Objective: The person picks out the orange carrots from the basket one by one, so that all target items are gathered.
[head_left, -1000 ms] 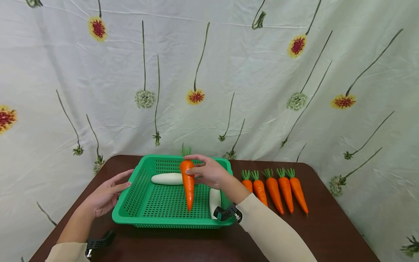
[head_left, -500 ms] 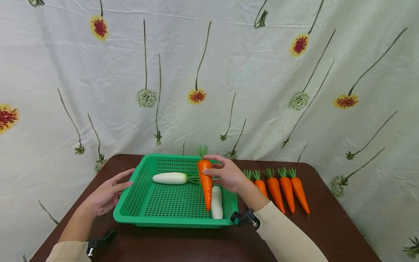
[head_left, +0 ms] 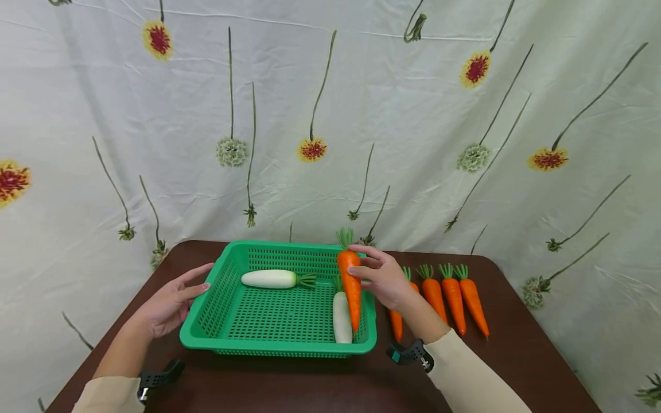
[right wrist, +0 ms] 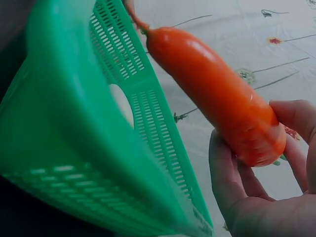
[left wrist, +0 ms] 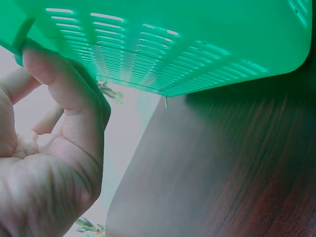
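My right hand (head_left: 386, 281) holds an orange carrot (head_left: 352, 295) with green leaves between thumb and fingers, above the right part of a green plastic basket (head_left: 279, 346). The right wrist view shows the fingertips around the carrot's thick end (right wrist: 259, 143), its thin tip pointing away. My left hand (head_left: 170, 301) rests with thumb and forefinger at the basket's left rim; in the left wrist view the thumb (left wrist: 47, 69) touches just under the lip. Inside lie two white radishes: one crosswise at the back (head_left: 268, 279), the other lengthwise at the right (head_left: 341, 321), partly behind the carrot.
Several more carrots (head_left: 453, 304) lie in a row on the dark brown table (head_left: 516, 355), right of the basket; my right hand and forearm partly cover the nearest ones. A white flower-printed cloth (head_left: 289, 189) hangs behind the table.
My right hand has carried the carrot rightward, from over the basket's middle to its right side. The back radish's leaves and more of the right radish now show. The left hand stays at the rim.
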`<state>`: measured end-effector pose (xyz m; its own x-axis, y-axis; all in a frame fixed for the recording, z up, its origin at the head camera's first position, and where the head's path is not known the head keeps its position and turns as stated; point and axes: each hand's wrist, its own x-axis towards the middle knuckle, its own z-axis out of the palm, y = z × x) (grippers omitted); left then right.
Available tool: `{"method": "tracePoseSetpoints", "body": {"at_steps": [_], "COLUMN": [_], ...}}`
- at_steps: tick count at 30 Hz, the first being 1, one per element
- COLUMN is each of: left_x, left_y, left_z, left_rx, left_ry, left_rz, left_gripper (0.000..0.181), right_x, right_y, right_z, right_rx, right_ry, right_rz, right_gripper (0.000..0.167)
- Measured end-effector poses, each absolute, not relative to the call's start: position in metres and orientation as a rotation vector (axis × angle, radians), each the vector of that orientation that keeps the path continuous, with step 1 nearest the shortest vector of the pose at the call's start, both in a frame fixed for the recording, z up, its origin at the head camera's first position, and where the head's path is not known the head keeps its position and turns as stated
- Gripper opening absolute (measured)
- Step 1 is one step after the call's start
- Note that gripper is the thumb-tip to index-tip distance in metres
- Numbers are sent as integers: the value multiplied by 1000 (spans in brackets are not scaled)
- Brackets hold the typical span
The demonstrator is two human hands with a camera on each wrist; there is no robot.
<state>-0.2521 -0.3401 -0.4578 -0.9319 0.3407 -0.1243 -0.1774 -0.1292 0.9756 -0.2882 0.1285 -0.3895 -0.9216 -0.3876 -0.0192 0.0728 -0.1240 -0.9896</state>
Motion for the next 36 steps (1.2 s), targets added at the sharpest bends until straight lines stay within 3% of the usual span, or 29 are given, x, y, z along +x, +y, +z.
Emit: {"method": "tracePoseSetpoints", "body": {"at_steps": [14, 36], "left_x": [-250, -250], "left_y": [-339, -338], "left_z": [-455, -455], "left_rx": [159, 121], "left_ry": [1825, 1836], "left_rz": [2120, 2121], "left_gripper": [69, 72], "right_x": [-279, -273], "right_y": [188, 300], "right_z": [-401, -427], "right_rx": [-362, -412], "right_ry": [1949, 2015], "right_rz": [-2212, -2317], "right_gripper": [59, 48]}}
